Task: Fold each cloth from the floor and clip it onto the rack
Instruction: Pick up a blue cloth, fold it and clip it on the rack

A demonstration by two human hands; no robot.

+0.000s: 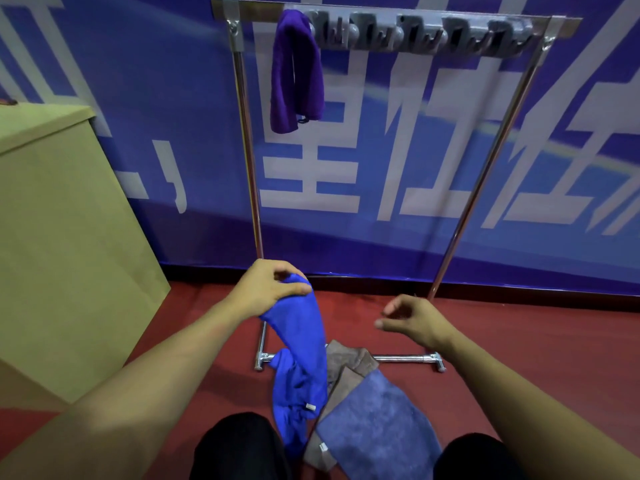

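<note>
- One purple cloth [296, 72] hung clipped at the rack's [394, 20] left end.
- Left hand [266, 289] pinched a blue cloth [299, 358] trailing to the floor [519, 341].
- Right hand [412, 318] hovered half-curled, empty.

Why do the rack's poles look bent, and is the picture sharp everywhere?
In the head view, the wide-angle lens bows the rack poles outward. The grey clips along its top bar look smeared, and so does the grey-blue cloth on the floor. The left hand gripping the bright blue cloth is sharper. The right hand is slightly soft.
</note>
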